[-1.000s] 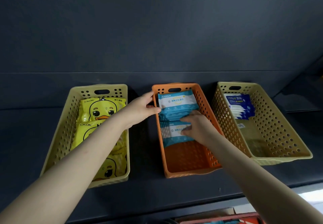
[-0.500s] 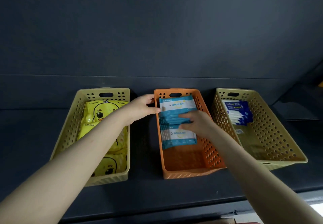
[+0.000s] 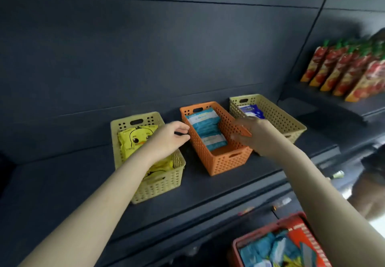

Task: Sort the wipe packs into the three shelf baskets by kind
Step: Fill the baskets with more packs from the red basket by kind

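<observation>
Fingers [image 3: 183, 128] of the left hand [image 3: 166, 139] are curled, thumb underneath, right at the left rim of the orange basket [image 3: 225, 162]. Touching or pinching, I can't tell, but it's likely steadying it. Under that wrist, duck packs [image 3: 133, 139] fill the left yellow basket [image 3: 158, 185]. Teal packs [image 3: 203, 123] lie flat in the orange one, kind kept with kind. The right hand [image 3: 256, 135] hovers over its right rim, fingers loosely bent and blurred, so there's no telling if they grip anything. Beyond it, a blue pack [image 3: 251, 109] sits in the right yellow basket [image 3: 277, 117]. At lower right, a red bin [image 3: 300, 235] holds mixed packs [image 3: 268, 248], so there's more to sort, I'd judge.
</observation>
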